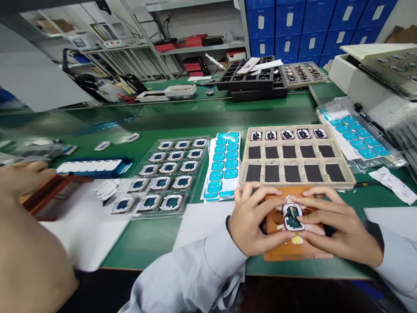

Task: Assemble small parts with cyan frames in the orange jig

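My left hand (252, 217) and my right hand (340, 224) meet around a small white-rimmed frame (284, 217) with a dark green inside. It rests on an orange fixture plate (280, 253). The fingers and thumb of my left hand pinch its left side. On its right side, fingers of my right hand press its edge, one fingertip over the inner opening. Just behind the plate stands a beige compartment tray (243, 174), its back row holding several similar frames and its other compartments dark pads.
Left of the beige tray are a sheet of blue stickers (218, 165) and a clear tray (190, 200) of frames. Another person's blurred arm (29, 243) reaches in at far left, near a reddish-brown holder (48, 191). Black trays (260, 93) stand behind.
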